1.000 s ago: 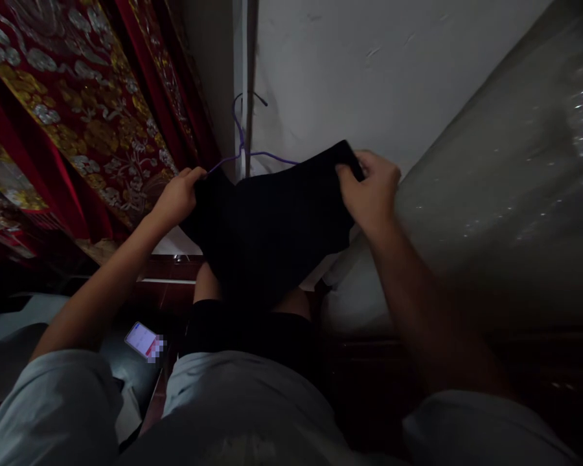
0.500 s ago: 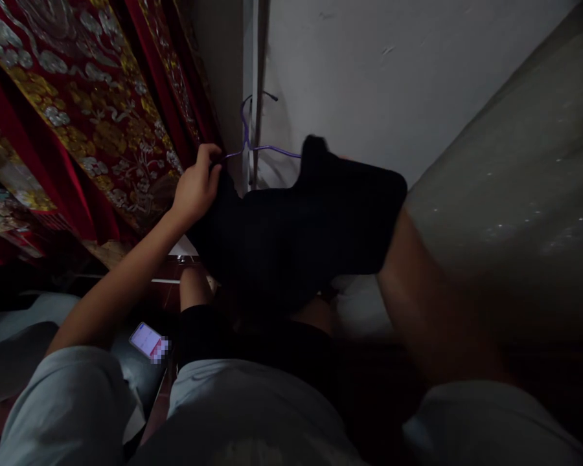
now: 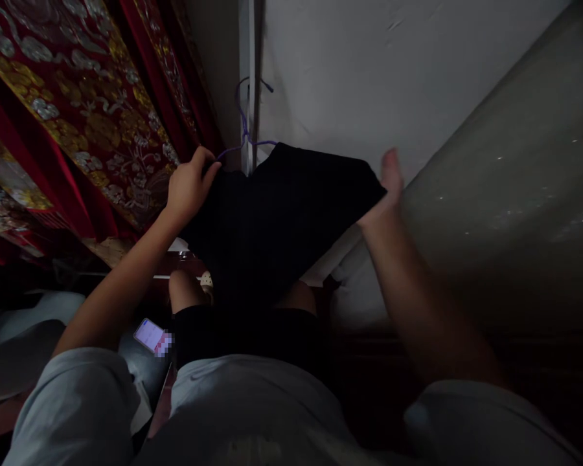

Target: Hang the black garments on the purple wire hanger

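A black T-shirt (image 3: pixel 282 207) hangs spread out in front of me on a purple clothes hanger (image 3: pixel 245 133). The hanger's hook and neck show above the collar, while most of its arms are hidden in the cloth. My left hand (image 3: pixel 189 184) is closed around the shirt's left shoulder and the end of the hanger there. Over on the right, my right hand (image 3: pixel 388 184) is beside the tip of the sleeve, its fingers stretched out and slightly blurred; part of the palm lies behind the cloth.
Red curtains (image 3: pixel 107 103) with gold and silver patterns hang at the left. A pale wall (image 3: pixel 350 71) with a metal strip (image 3: pixel 249 52) stands ahead. A large plastic-covered bulk (image 3: pixel 505 220) fills the right. A lit phone (image 3: pixel 150 335) lies on a grey surface at lower left.
My right hand has come out from inside the shirt's right side, and its fingers now show. The right shoulder of the shirt now lies flat over the hanger. My left hand keeps its grip.
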### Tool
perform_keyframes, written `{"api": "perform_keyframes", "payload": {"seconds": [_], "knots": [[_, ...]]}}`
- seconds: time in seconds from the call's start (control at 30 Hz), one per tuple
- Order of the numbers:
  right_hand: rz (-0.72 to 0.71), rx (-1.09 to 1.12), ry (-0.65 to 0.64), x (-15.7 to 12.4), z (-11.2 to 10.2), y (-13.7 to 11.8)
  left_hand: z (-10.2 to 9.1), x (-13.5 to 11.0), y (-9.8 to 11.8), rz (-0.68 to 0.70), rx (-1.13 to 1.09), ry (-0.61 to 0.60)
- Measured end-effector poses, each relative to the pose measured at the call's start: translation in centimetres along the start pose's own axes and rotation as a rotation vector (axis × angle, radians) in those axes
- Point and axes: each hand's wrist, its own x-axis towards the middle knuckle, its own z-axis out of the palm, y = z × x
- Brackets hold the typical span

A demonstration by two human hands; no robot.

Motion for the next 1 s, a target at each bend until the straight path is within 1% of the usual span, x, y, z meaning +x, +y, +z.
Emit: {"api": "perform_keyframes", "payload": {"seconds": [0.07, 0.13, 0.23, 0.27, 0.3, 0.33, 0.4, 0.43, 0.47, 0.5, 0.57, 0.6, 0.67, 0.7, 0.8, 0.87, 0.9, 0.93, 1.0], "knots": [[-0.036, 0.109, 0.089, 1.2, -0.8, -1.2, -0.5, 0.8, 0.2, -0.024, -0.001, 0.022], [-0.049, 0.188, 0.161, 1.9, -1.0, -3.4, -1.2, 1.7, 0.1, -0.085, 0.039, 0.050], [-0.006, 0.173, 0.218, 1.6, 0.2, -7.2, -2.3, 2.6, -0.3, -0.168, 0.109, 0.071], [0.006, 0.144, 0.199, 1.1, 0.8, -8.1, -2.6, 2.6, -0.4, -0.164, 0.100, 0.067], [0.006, 0.120, 0.137, 0.6, 1.5, -8.7, -2.9, 2.5, -0.4, -0.140, 0.064, 0.052], [-0.014, 0.105, 0.026, 0.0, 2.3, -8.9, -3.2, 2.2, -0.1, -0.104, 0.007, 0.028], [-0.095, 0.079, -0.285, -1.1, 3.7, -8.0, -3.6, 1.3, 0.9, -0.028, -0.118, -0.057], [-0.142, 0.039, -0.404, -1.4, 4.5, -7.1, -3.7, 0.8, 1.7, 0.012, -0.175, -0.116], [-0.186, -0.028, -0.465, -1.7, 5.3, -6.0, -3.8, 0.2, 2.5, 0.058, -0.223, -0.182], [-0.224, -0.110, -0.474, -1.8, 6.2, -4.8, -3.8, -0.3, 3.4, 0.106, -0.261, -0.247], [-0.301, -0.242, -0.416, -2.1, 8.2, -2.4, -3.4, -1.2, 5.1, 0.194, -0.325, -0.344], [-0.352, -0.266, -0.406, -2.3, 9.3, -1.5, -3.0, -1.6, 5.8, 0.228, -0.363, -0.370], [-0.434, -0.308, -0.395, -2.8, 11.5, -0.4, -1.8, -2.1, 7.0, 0.277, -0.468, -0.384], [-0.450, -0.350, -0.359, -3.1, 12.7, -0.1, -1.1, -2.3, 7.5, 0.301, -0.536, -0.379], [-0.415, -0.468, -0.158, -4.2, 15.2, 0.1, 1.2, -2.7, 9.0, 0.398, -0.721, -0.375], [-0.433, -0.455, -0.073, -4.5, 15.8, 0.6, 2.5, -2.8, 9.8, 0.451, -0.760, -0.388], [-0.463, -0.434, -0.052, -4.5, 15.6, 1.2, 2.9, -2.8, 9.9, 0.460, -0.752, -0.388], [-0.494, -0.418, -0.028, -4.4, 15.1, 1.9, 3.0, -2.6, 9.7, 0.448, -0.734, -0.375], [-0.516, -0.421, 0.055, -3.8, 13.5, 3.5, 2.6, -2.0, 8.0, 0.368, -0.703, -0.281]]}}
